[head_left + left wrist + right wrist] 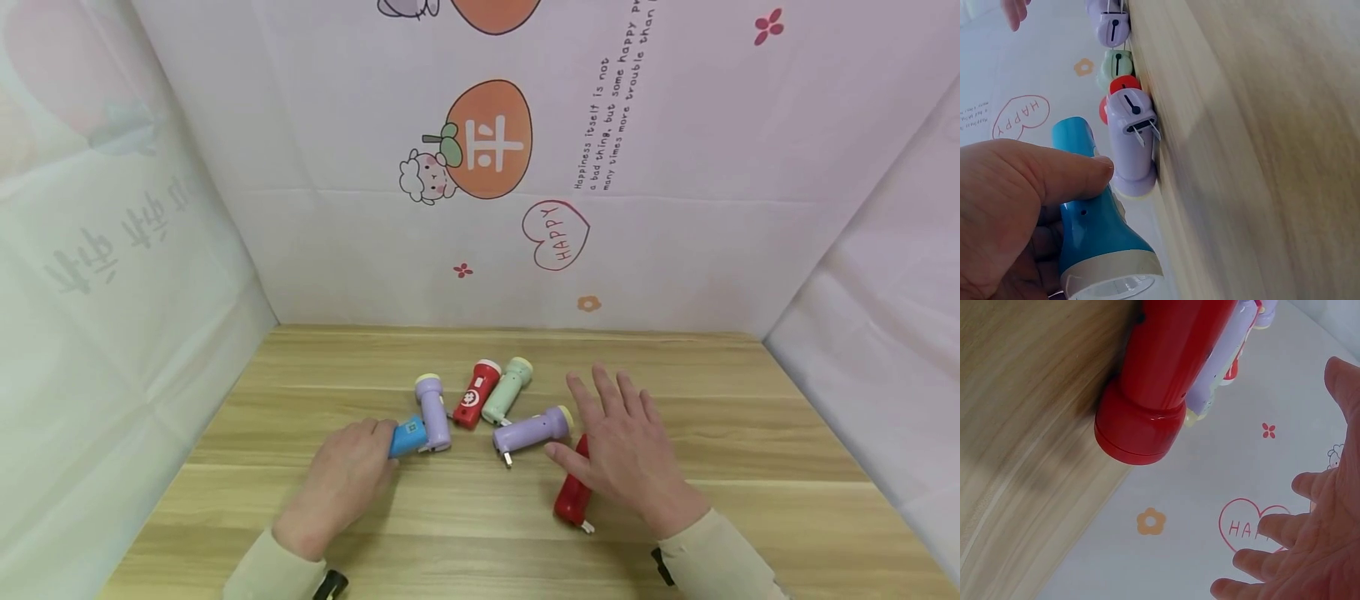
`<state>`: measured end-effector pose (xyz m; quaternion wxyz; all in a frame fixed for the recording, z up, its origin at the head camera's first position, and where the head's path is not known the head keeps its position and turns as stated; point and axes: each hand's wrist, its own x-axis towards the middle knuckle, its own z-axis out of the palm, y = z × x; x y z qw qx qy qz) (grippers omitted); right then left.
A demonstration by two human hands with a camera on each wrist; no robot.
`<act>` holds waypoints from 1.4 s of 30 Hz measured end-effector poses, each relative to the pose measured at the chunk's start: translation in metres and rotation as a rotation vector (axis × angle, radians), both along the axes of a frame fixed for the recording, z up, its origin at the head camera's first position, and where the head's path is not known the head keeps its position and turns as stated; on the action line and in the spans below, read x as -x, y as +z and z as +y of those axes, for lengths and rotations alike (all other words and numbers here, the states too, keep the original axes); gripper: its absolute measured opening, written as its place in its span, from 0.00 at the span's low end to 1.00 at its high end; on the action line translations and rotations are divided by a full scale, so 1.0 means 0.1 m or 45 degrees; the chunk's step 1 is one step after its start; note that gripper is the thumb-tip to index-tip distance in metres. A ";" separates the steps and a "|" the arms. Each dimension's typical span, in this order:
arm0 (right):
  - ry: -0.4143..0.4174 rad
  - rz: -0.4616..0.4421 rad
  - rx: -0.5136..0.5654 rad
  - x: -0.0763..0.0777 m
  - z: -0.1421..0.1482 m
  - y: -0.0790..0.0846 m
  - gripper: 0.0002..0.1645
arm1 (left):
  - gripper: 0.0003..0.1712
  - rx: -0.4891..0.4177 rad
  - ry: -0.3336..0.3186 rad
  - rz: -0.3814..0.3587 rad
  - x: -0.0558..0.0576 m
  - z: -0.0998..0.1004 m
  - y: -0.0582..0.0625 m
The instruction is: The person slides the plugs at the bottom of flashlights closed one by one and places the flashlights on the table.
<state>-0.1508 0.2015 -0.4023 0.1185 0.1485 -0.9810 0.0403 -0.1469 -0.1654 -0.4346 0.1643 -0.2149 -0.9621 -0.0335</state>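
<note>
My left hand grips a blue flashlight, thumb along its barrel and fingers curled behind, its pale-rimmed lens end toward me in the left wrist view. Just beyond it lies a purple flashlight with plug prongs out at its near end. My right hand hovers with spread, straight fingers over a red flashlight, partly hiding it in the head view. In the right wrist view the red flashlight is apart from the fingers, and the hand holds nothing.
Between the hands lie another red flashlight with a white cross mark, a green flashlight and a second purple flashlight. All rest on the wooden table. A printed white cloth hangs behind and at both sides.
</note>
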 end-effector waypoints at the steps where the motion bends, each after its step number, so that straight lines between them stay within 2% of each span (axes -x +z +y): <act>1: 0.002 -0.001 0.001 0.00 0.00 0.00 0.59 | 0.26 -0.001 -0.005 0.006 -0.01 0.01 0.01; 12: 0.022 0.016 0.009 -0.01 -0.05 0.02 0.59 | 0.27 -0.004 -0.034 0.004 -0.05 0.07 0.07; 16: 0.038 0.025 0.016 -0.03 -0.06 0.04 0.59 | 0.28 -0.001 -0.065 0.034 -0.06 0.09 0.07; 22: 0.076 0.060 0.025 -0.04 -0.08 0.04 0.58 | 0.30 -0.027 -0.088 0.043 -0.07 0.15 0.11; 28: 0.115 0.092 0.023 -0.04 -0.12 0.06 0.59 | 0.30 -0.002 -0.110 0.042 -0.09 0.23 0.17; 42: 0.148 0.097 0.062 -0.07 -0.23 0.11 0.60 | 0.24 0.029 -0.212 0.139 -0.10 0.41 0.22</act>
